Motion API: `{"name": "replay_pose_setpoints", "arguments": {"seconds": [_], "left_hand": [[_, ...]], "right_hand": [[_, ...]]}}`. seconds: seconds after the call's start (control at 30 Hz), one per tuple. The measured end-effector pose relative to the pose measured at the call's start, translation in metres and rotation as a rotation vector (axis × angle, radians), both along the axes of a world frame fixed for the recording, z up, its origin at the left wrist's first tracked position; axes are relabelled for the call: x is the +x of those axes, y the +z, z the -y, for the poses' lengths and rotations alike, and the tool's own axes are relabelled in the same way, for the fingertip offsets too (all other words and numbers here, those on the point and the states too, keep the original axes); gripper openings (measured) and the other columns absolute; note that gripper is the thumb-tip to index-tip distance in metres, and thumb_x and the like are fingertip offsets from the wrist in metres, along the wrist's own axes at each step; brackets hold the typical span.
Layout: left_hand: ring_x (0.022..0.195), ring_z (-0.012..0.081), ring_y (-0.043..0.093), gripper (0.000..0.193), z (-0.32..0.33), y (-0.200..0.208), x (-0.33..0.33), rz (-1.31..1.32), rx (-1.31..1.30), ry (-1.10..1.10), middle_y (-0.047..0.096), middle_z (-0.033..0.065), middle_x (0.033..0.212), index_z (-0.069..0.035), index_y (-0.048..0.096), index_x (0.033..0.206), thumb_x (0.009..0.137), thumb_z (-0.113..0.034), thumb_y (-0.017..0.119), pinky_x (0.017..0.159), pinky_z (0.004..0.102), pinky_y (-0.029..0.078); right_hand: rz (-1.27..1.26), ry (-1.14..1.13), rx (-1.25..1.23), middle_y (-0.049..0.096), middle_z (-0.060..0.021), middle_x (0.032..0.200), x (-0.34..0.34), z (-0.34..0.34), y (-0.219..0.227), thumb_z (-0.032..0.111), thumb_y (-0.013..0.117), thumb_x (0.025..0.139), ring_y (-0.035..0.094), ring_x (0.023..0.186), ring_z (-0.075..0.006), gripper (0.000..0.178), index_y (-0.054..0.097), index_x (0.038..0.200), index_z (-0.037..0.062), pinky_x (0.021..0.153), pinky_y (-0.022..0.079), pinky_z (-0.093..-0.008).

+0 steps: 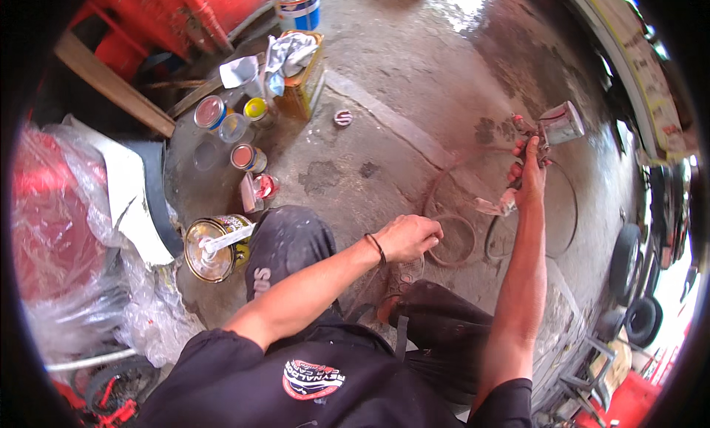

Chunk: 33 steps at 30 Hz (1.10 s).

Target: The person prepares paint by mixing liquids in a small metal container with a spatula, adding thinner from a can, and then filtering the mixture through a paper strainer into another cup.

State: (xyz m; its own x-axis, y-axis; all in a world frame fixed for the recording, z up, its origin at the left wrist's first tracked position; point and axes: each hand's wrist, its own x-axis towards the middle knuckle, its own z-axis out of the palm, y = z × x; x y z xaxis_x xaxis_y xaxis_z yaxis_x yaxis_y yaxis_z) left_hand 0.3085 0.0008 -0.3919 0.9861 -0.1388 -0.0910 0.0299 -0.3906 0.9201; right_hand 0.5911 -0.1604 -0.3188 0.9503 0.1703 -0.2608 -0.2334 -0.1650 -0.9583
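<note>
My right hand [529,173] is raised at the right, its fingers wrapped round a paint spray gun [523,125]. A light paint-stained cup [563,123] is attached to the gun and tilts to the right. Below that hand, a pinkish crumpled piece [497,204] hangs by a dark hose [575,206]. My left hand [411,237] hovers in the middle, above my foot, with fingers curled inward. Whatever lies inside those fingers, if anything, is hidden. Beside my bent knee stands a large open can [198,262] with a whitish stick [228,239] across its top.
Several small paint cans [248,158] and a clear cup [234,128] stand at the left. Behind them are a rectangular tin [302,94] with a rag [288,52] and a blue-white bucket [299,15]. Plastic sheeting [66,221] covers something red. Tyres [642,321] lie right; hose coils [452,240] cross the floor.
</note>
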Motion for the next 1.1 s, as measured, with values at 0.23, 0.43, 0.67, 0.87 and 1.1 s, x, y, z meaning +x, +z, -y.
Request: {"name": "replay_pose_setpoints", "arguments": {"seconds": [0.23, 0.43, 0.67, 0.87, 1.1], "left_hand": [[0.104, 0.0209, 0.075, 0.029, 0.126, 0.064, 0.091, 0.025, -0.872, 0.358, 0.078, 0.0075, 0.113, -0.004, 0.071, 0.128, 0.117, -0.028, 0.057, 0.091, 0.0391, 0.058], [0.101, 0.0144, 0.072, 0.024, 0.198, 0.122, 0.079, -0.38, -1.545, 0.184, 0.076, 0.005, 0.115, -0.007, 0.063, 0.128, 0.116, -0.028, 0.063, 0.088, 0.0365, 0.059], [0.092, 0.0083, 0.069, 0.02, 0.207, 0.088, 0.07, -0.486, -1.727, -0.04, 0.075, 0.001, 0.107, -0.009, 0.069, 0.126, 0.115, -0.025, 0.066, 0.078, 0.0266, 0.055], [0.083, 0.0076, 0.068, 0.016, 0.23, 0.104, 0.085, -0.494, -1.813, -0.159, 0.074, -0.0026, 0.099, -0.013, 0.07, 0.12, 0.116, -0.027, 0.064, 0.074, 0.0243, 0.054], [0.081, 0.0065, 0.061, 0.021, 0.27, 0.124, 0.065, -0.418, -1.409, -0.025, 0.067, -0.005, 0.095, -0.011, 0.068, 0.115, 0.118, -0.031, 0.06, 0.076, 0.0247, 0.052]], "right_hand": [[0.071, -0.069, -0.267, 0.063, 0.0021, 0.095, -0.062, 0.059, 0.11, 0.071, 0.071, 0.101, 0.044, 0.057, -0.0065, 0.061, 0.07, 0.115, 0.0111, 0.049, 0.037, -0.0271], [0.226, -0.189, -0.353, 0.068, -0.0028, 0.095, -0.126, 0.103, 0.148, 0.063, 0.07, 0.105, 0.048, 0.056, -0.0071, 0.06, 0.069, 0.119, 0.0051, 0.049, 0.04, -0.0293], [0.202, -0.327, -0.147, 0.071, -0.0018, 0.1, -0.144, 0.088, 0.157, 0.059, 0.066, 0.11, 0.045, 0.055, -0.0064, 0.052, 0.07, 0.129, 0.0099, 0.048, 0.039, -0.0276], [0.299, -0.433, 0.023, 0.068, -0.0026, 0.097, -0.161, 0.102, 0.172, 0.059, 0.065, 0.11, 0.044, 0.054, -0.006, 0.056, 0.067, 0.134, 0.0089, 0.048, 0.039, -0.0267], [0.175, -0.619, -0.029, 0.062, -0.0011, 0.09, -0.167, 0.155, 0.172, 0.059, 0.066, 0.11, 0.042, 0.05, -0.005, 0.055, 0.066, 0.12, 0.0048, 0.043, 0.03, -0.0259]]}}
